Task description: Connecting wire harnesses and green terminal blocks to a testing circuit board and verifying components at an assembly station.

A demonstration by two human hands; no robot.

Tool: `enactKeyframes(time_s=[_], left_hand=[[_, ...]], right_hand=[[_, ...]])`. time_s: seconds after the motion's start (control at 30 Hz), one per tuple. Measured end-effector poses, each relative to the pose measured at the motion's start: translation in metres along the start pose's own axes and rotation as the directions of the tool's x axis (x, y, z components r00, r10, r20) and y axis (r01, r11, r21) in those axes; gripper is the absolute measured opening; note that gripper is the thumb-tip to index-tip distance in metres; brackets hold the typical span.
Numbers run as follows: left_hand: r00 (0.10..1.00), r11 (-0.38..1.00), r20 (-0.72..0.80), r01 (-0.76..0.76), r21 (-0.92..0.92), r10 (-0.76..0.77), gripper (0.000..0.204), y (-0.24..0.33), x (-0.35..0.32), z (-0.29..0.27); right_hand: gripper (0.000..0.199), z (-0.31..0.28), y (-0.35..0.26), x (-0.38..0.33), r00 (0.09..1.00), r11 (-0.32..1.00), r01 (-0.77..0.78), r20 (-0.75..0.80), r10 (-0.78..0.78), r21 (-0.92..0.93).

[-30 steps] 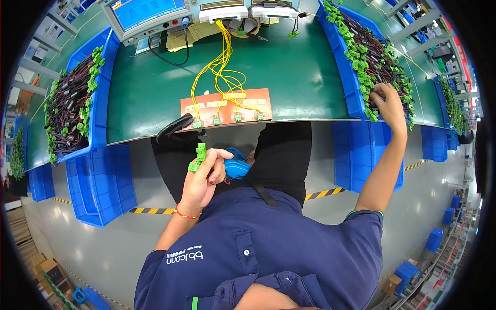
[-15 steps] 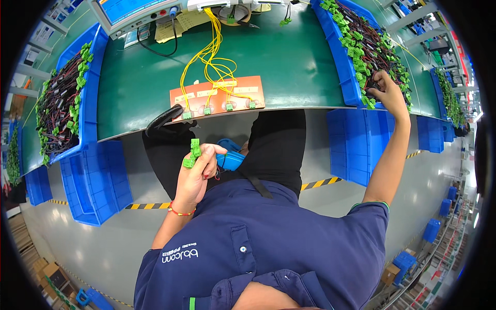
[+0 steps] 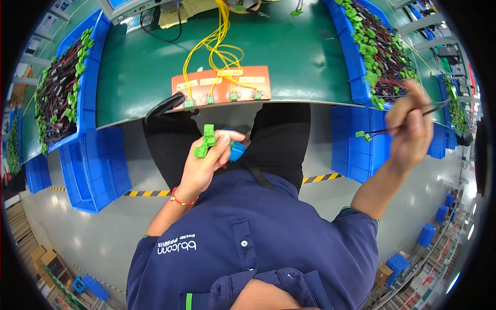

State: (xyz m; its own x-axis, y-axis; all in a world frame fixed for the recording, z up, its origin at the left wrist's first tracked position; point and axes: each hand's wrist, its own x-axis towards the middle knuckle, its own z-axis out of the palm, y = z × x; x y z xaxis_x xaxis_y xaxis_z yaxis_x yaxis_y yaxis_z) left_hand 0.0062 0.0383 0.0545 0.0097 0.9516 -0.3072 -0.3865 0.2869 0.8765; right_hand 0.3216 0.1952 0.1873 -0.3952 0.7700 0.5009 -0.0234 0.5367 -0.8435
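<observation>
My left hand [image 3: 207, 164] is closed in front of my body, pinching green terminal connectors [image 3: 207, 140] that stick up beside the thumb. Whatever hangs below them is hidden by the palm. At the right, my right hand [image 3: 411, 132], slightly smeared by motion, grips a wire harness with dark and red leads. Small green connectors [image 3: 364, 135] dangle from its left side. Just beyond that hand is a blue bin [image 3: 346, 51] full of similar harnesses. Between the hands, at the table's front edge, lies an orange board [image 3: 178, 82] with green sockets and yellow wires [image 3: 223, 31].
Another blue bin [image 3: 92, 77] of harnesses stands on the green table [image 3: 299, 57] at left. A black bar-shaped thing [image 3: 164, 107] lies by the board's left end. An instrument [image 3: 129, 9] sits at the back. More blue bins [image 3: 95, 173] are below the table's edge.
My right hand has come out of the right bin toward me, bringing a wire harness. My left hand has shifted slightly up and right with its green connectors.
</observation>
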Motion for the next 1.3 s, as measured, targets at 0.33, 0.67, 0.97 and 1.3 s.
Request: enactKeyframes(time_s=[0.33, 0.67, 0.97, 1.3], left_hand=[[0.995, 0.988, -0.080, -0.065, -0.143, 0.054, 0.043, 0.003, 0.009, 0.003], [0.965, 0.977, -0.237, -0.152, -0.148, 0.114, 0.031, -0.013, 0.010, -0.016], [0.889, 0.940, -0.305, -0.326, 0.104, 0.342, 0.033, -0.018, 0.018, -0.017], [0.910, 0.956, -0.319, -0.205, 0.209, 0.265, 0.029, -0.018, 0.006, -0.036]], right_hand=[[0.017, 0.187, 0.077, -0.087, 0.896, 0.994, 0.041, 0.444, 0.007, -0.098], [0.028, 0.193, 0.090, -0.088, 0.882, 0.864, -0.432, 0.319, 0.347, 0.258], [0.025, 0.214, 0.078, -0.073, 0.783, 0.673, -0.606, 0.464, 0.414, 0.424], [0.026, 0.236, 0.087, -0.063, 0.709, 0.602, -0.692, 0.534, 0.461, 0.398]])
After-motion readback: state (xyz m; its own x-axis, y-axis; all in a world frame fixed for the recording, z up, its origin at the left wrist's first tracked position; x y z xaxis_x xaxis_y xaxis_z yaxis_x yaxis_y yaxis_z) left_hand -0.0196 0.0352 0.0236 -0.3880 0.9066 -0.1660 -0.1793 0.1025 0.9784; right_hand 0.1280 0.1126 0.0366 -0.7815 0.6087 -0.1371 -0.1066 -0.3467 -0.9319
